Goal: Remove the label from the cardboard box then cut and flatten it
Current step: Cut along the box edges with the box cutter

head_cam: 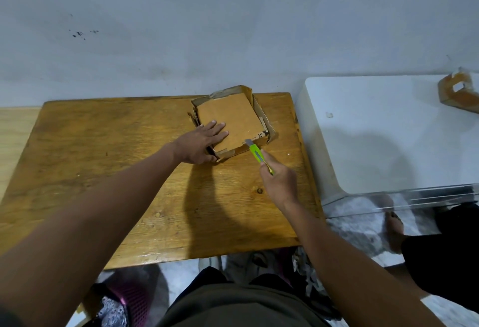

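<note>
Just above the middle of the frame, the box [230, 122] is lying on the far right part of the wooden table [103, 166], its side walls splayed outward around a flat brown panel, with nothing showing inside it. The left hand [199, 144] is pressing flat on the box's near left corner, fingers spread and gripping nothing. The right hand [280, 184] is clenching a green cutter [256, 154], its blade touching the box's near right edge beside a scrap of label [260, 135], while another cardboard piece [458, 90] is sitting on the white surface [375, 129] at the upper right
</note>
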